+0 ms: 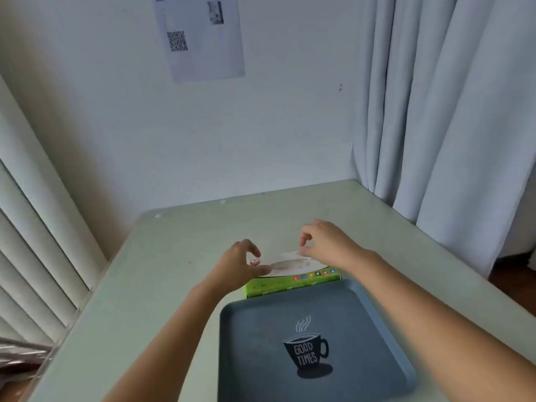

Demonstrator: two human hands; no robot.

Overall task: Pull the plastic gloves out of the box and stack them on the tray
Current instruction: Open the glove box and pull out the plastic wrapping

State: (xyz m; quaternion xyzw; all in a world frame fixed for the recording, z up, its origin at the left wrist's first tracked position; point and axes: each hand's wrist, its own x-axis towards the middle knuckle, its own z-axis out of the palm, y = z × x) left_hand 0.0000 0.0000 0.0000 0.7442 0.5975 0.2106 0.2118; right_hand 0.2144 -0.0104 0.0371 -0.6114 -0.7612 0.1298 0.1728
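There are two bare hands over the pale green tabletop [174,285]. Between them is one thin see-through plastic glove [287,258]. It is stretched flat, just above one green cardboard box [290,282].

The left hand [243,262] has its fingers curled. Its grip looks closed on the left end of the glove, but that spot is blurry. The right hand [322,242] pinches the right end of the glove with its thumb and a curled finger, so its grip is closed on the glove too.

The box lies near the middle of the tabletop. Its long side faces the near edge. It has small coloured squares printed on top.

One dark blue-grey square plastic tray [377,314] lies right next to the box, on the side toward the near edge. It has a picture of one steaming cup with the words "GOOD TIMES".

On the wall past the far edge hangs one white paper sheet [203,39] with a square code on it. One pale curtain [449,111] hangs by the far right corner. One white blind [29,256] runs along the left edge.
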